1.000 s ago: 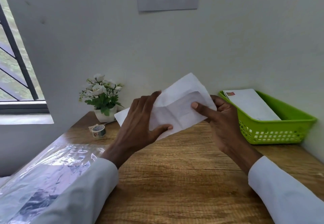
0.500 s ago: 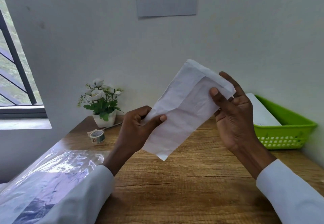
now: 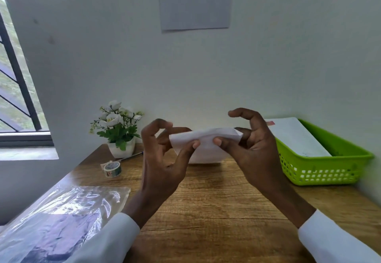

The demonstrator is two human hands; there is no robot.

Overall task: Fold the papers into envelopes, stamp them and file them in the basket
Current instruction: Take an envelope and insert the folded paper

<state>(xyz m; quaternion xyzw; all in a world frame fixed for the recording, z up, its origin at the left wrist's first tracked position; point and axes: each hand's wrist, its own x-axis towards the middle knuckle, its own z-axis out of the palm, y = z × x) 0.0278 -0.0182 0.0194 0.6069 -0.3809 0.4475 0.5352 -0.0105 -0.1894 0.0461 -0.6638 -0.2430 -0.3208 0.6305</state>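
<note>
the wooden counter (image 3: pixel 216 211) stands against a pale wall (image 3: pixel 123 56), and a grey sheet (image 3: pixel 195 1) hangs on this wall above the hands. at the far left there is a window (image 3: pixel 14 89) with dark bars. on the left near part of the counter lies a clear plastic bag (image 3: pixel 68 217), shiny and wrinkled. at the right side a green basket (image 3: pixel 329 170) sits on the counter beside the wall, and in it lies a white envelope (image 3: pixel 296 137) with a small red stamp (image 3: pixel 270 123) at its far left corner.

the left hand (image 3: pixel 162 159) and the right hand (image 3: pixel 251 147) are raised above the middle of the counter, both in white sleeves. between them they hold a folded white paper (image 3: pixel 206 147), seen almost from its edge, so it looks like a flat band with the lower part hanging down. the fingers of each hand are clamped on the paper: the left thumb and the fingers behind pinch its left end, the right thumb and lower fingers pinch its right end. the right index finger is curled above the paper and does not touch it. whether the paper's lower edge touches the counter cannot be told.

at the back left a small white pot with white flowers (image 3: pixel 117 126) stands near the wall. just beside it lies a pen (image 3: pixel 132 156), and in front of the pen a roll of tape (image 3: pixel 112 169).
</note>
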